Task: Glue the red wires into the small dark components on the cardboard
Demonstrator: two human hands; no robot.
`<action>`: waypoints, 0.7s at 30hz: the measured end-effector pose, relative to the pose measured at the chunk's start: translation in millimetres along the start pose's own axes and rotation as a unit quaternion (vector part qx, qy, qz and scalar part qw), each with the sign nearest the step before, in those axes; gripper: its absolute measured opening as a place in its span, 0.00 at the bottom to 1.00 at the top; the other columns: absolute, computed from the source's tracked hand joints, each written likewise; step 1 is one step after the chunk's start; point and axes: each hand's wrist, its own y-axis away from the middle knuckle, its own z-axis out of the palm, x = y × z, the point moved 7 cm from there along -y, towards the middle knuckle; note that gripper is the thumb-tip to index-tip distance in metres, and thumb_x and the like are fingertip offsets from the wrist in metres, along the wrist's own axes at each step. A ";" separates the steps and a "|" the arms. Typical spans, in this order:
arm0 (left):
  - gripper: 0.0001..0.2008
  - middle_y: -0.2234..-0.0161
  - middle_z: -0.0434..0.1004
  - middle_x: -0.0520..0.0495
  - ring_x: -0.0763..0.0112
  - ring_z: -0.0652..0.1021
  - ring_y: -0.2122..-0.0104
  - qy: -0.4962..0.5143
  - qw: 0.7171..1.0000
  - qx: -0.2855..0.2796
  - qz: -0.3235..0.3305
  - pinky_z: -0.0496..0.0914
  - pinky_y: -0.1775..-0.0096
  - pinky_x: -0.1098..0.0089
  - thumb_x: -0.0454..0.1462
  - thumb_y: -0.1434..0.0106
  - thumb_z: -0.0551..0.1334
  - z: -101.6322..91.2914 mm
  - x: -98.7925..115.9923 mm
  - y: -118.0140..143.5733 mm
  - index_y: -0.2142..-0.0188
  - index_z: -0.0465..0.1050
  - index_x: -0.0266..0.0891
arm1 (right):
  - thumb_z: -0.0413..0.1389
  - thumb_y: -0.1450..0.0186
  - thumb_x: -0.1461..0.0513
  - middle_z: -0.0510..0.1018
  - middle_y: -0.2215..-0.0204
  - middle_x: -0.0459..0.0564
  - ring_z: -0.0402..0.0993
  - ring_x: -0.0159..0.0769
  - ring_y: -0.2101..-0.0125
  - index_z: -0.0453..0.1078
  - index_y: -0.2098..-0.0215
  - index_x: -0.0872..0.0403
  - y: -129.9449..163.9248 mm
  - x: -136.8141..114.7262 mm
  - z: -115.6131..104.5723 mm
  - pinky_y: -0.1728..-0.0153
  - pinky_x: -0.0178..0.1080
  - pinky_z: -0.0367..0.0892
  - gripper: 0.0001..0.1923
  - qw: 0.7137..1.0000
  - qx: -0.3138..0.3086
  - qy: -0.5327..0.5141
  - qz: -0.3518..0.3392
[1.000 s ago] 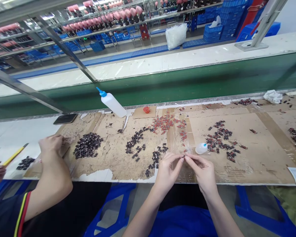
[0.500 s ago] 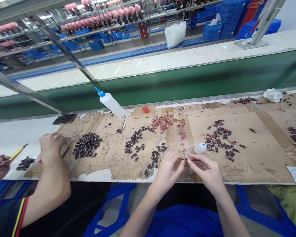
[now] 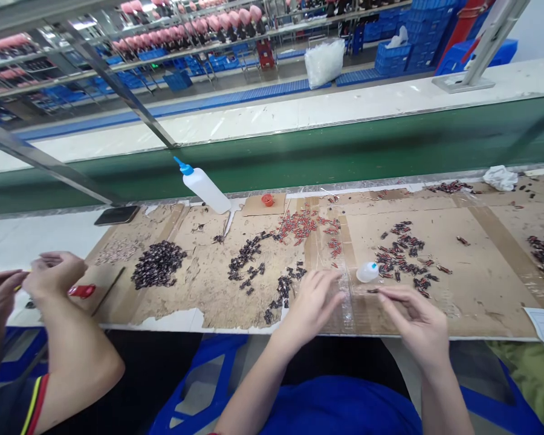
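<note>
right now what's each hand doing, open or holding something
Left hand: open, fingers spread over the cardboard, holding nothing visible.
Right hand: pinching a small dark part at its fingertips.

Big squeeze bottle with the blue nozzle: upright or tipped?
Tipped. The squeeze bottle leans, blue nozzle pointing up-left, base on the cardboard.

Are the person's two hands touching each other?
Apart. The head view shows bare cardboard between the left hand and the right hand.
</note>
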 end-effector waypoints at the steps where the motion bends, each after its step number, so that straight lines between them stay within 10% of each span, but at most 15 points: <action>1: 0.13 0.53 0.75 0.41 0.61 0.72 0.51 -0.031 0.999 0.014 -0.023 0.66 0.47 0.59 0.36 0.32 0.56 -5.1 -11.6 -2.5 0.48 0.68 0.40 | 0.59 0.37 0.61 0.81 0.66 0.50 0.78 0.40 0.64 0.77 0.66 0.50 -1.4 2.0 -11.3 0.58 0.45 0.74 0.04 0.998 0.042 0.037 -0.003; 4: 0.13 0.54 0.76 0.42 0.60 0.71 0.51 -0.136 0.984 0.037 -0.107 0.66 0.49 0.59 0.30 0.32 0.53 -20.8 -49.0 -8.6 0.54 0.73 0.40 | 0.60 0.38 0.58 0.78 0.55 0.54 0.74 0.46 0.54 0.76 0.59 0.50 -6.2 8.3 -25.5 0.51 0.53 0.69 0.10 0.984 0.099 0.147 -0.025; 10: 0.11 0.60 0.78 0.44 0.58 0.72 0.55 -0.230 0.957 -0.052 -0.167 0.66 0.54 0.59 0.29 0.35 0.56 -22.1 -85.2 -18.0 0.60 0.77 0.42 | 0.59 0.39 0.47 0.78 0.57 0.57 0.64 0.55 0.48 0.74 0.56 0.50 -12.8 31.7 14.7 0.49 0.60 0.63 0.20 0.962 0.021 0.255 -0.089; 16: 0.10 0.63 0.75 0.45 0.62 0.71 0.58 -0.182 0.979 -0.013 -0.095 0.67 0.56 0.63 0.29 0.34 0.55 -16.2 -70.8 -15.9 0.63 0.76 0.40 | 0.57 0.39 0.46 0.77 0.54 0.58 0.64 0.54 0.44 0.68 0.63 0.50 -13.5 44.0 31.8 0.48 0.57 0.63 0.17 0.988 -0.021 0.154 -0.016; 21: 0.09 0.63 0.76 0.46 0.63 0.71 0.58 -0.104 0.994 -0.014 -0.039 0.67 0.55 0.63 0.31 0.33 0.57 8.9 -45.6 -3.2 0.59 0.75 0.42 | 0.63 0.46 0.47 0.81 0.66 0.53 0.79 0.46 0.64 0.63 0.65 0.51 -3.3 56.0 34.7 0.62 0.48 0.73 0.21 0.986 -0.054 0.002 0.158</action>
